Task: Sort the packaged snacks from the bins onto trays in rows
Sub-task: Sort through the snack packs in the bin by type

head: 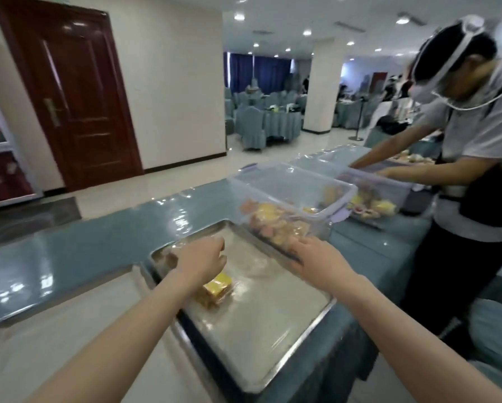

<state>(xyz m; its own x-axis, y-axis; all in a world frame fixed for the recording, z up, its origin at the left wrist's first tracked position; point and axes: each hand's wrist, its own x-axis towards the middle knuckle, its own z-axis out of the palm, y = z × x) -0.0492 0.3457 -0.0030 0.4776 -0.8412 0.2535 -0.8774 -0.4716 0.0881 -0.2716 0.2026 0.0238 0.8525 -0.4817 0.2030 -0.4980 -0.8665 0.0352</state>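
A metal tray (261, 324) lies in front of me on the blue-covered table. A yellow packaged snack (217, 289) lies on the tray's left part, with a clear-wrapped snack (171, 254) beyond it near the far left corner. My left hand (200, 261) hovers over these with its fingers curled down; what it holds is hidden. My right hand (321, 258) reaches with straight fingers to the near wall of a clear plastic bin (299, 196) holding several yellow and orange packaged snacks (273, 218).
A second metal tray (78, 330) lies to the left. A second clear bin (375, 199) of snacks stands further right, where another person (474, 158) leans over the table with both hands at it. A dark wooden door and draped dining tables lie beyond.
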